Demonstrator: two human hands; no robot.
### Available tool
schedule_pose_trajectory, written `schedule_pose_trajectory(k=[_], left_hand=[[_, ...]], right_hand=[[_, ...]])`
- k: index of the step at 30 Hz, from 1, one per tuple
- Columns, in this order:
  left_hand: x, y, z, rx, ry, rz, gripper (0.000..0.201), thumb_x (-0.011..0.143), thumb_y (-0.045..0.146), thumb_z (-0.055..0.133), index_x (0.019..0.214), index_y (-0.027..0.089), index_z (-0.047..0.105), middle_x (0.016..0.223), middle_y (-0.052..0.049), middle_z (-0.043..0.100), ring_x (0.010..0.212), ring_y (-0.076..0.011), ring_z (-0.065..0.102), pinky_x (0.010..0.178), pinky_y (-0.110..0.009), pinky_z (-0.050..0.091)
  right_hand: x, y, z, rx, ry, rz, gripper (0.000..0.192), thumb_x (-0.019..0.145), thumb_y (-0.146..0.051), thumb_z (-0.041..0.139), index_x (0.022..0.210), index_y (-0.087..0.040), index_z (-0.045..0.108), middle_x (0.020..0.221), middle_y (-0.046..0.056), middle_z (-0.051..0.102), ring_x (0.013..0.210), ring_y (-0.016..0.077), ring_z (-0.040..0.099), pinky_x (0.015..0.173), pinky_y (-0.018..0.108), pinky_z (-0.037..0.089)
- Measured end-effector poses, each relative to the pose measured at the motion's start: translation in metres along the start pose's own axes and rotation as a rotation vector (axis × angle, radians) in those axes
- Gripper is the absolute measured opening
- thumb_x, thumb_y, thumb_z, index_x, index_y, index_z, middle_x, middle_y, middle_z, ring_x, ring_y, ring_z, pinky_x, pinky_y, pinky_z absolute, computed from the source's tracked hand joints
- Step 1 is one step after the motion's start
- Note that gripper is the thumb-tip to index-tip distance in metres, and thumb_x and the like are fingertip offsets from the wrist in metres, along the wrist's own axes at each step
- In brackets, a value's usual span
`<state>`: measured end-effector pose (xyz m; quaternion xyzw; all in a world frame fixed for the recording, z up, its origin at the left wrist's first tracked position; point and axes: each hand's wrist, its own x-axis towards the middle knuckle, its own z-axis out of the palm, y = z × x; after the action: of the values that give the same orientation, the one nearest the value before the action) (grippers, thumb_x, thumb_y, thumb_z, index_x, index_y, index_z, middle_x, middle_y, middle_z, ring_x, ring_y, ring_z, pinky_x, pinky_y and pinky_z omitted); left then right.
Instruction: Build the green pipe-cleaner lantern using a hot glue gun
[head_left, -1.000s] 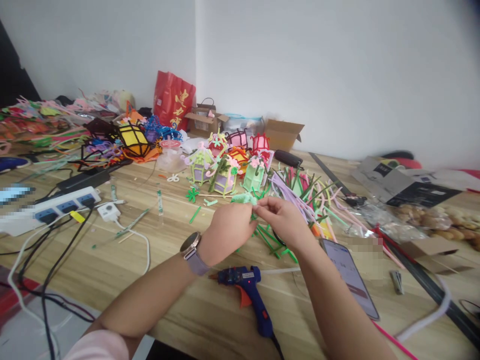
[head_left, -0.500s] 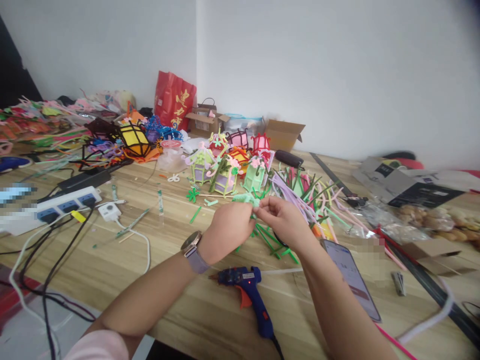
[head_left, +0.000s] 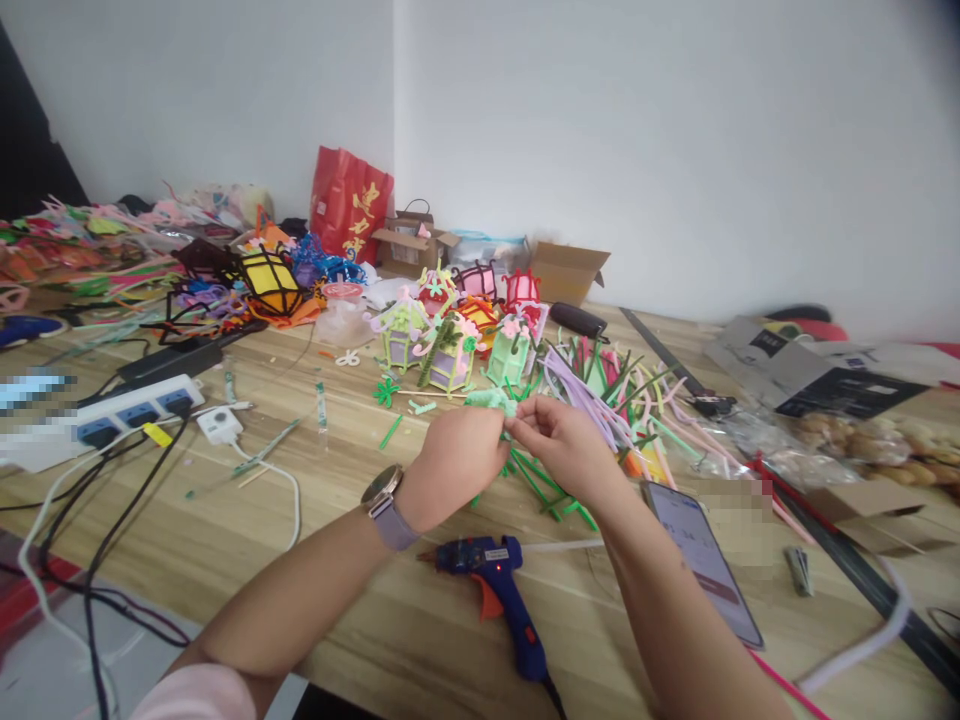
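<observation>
My left hand (head_left: 454,460) and my right hand (head_left: 566,445) meet over the middle of the wooden table (head_left: 360,600). Both pinch a small light-green pipe-cleaner piece (head_left: 491,400) held between their fingertips. A watch (head_left: 382,495) sits on my left wrist. Loose green pipe-cleaner sticks (head_left: 544,480) lie on the table under the hands. A blue glue gun (head_left: 499,590) rests just in front of my wrists.
Small pipe-cleaner lanterns (head_left: 450,335) stand behind the hands, beside a pile of coloured pipe cleaners (head_left: 622,395). A phone (head_left: 701,560) lies at the right, a power strip (head_left: 112,410) with cables at the left. A red bag (head_left: 349,205) and cardboard boxes (head_left: 566,270) line the wall.
Both hands have shifted very slightly while working the green piece; the view has drifted down a little. Nothing was let go or picked up.
</observation>
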<state>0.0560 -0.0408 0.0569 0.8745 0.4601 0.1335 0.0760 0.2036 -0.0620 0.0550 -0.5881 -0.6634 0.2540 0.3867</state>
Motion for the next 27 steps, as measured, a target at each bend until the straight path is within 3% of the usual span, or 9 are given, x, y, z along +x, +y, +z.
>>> schedule_pose_trajectory(k=[27], left_hand=[[-0.0026,0.0027,-0.0029,0.063,-0.015,-0.006,0.026,0.091,0.029,0.045,0.101,0.017,0.067,0.09,-0.012,0.073,0.094,-0.0287,0.07,0.077,-0.035,0.053]], right_hand=[[-0.0027,-0.0019,0.0008,-0.097,0.035,-0.06,0.015,0.079,-0.034,0.055,0.07,-0.022,0.054,0.057,-0.002,0.057,0.052,0.0132,0.052,0.051,0.025,0.038]])
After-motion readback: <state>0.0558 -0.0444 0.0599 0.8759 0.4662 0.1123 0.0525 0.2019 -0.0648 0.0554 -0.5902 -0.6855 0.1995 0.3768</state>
